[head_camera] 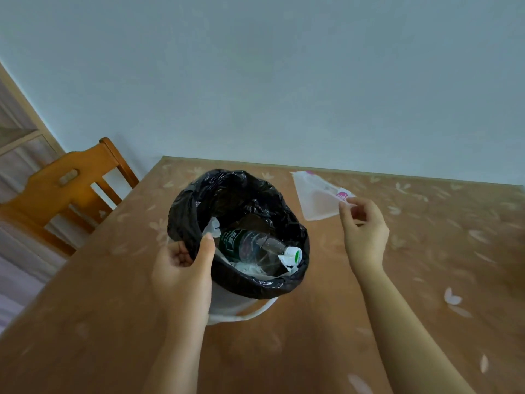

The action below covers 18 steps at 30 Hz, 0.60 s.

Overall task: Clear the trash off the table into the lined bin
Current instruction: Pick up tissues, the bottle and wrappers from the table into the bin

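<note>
A white bin (241, 308) with a black liner (199, 200) stands on the table, tipped toward me. Inside lie a clear plastic bottle (255, 245) with a dark green label, a small white carton (292, 255) and crumpled white paper. My left hand (184, 268) grips the near left rim of the liner, thumb inside. My right hand (363, 228) hovers to the right of the bin, fingers spread, fingertips at the near corner of a flat clear plastic bag (318, 197) with pink print that lies on the table.
The table (426, 251) has a brown cover with pale petal print and meets a light wall at its far edge. A wooden chair (68, 189) stands at the table's left side. A wooden-framed door or cabinet is at far left.
</note>
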Available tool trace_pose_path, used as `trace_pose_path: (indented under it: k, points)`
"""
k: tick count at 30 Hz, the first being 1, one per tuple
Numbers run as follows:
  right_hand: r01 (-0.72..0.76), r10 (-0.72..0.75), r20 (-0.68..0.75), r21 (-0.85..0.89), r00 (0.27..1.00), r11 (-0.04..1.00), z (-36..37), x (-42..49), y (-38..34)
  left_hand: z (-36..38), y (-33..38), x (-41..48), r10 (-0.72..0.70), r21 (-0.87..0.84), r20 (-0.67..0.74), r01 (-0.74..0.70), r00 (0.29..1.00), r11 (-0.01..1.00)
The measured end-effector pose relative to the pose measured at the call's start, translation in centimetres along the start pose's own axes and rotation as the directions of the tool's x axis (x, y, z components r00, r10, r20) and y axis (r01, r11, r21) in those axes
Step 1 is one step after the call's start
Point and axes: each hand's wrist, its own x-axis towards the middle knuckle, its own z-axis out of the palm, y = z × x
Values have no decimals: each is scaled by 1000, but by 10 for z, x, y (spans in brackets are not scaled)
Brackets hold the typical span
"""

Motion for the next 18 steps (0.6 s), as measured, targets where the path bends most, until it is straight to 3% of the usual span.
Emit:
trace_pose_path:
  k: [7,15,18]
  points:
    - [43,-52,79,103,996,994,-54,-54,-70,-40,14,-30,-20,3,48,20,999,1000]
    - [130,-110,371,-29,922,991,-65,-126,-107,-80,24,-57,-70,-26,109,73,992,997]
    - [179,-130,495,-52,859,982,-60,-135,-119,-93,27,-62,-47,-57,141,56,989,997]
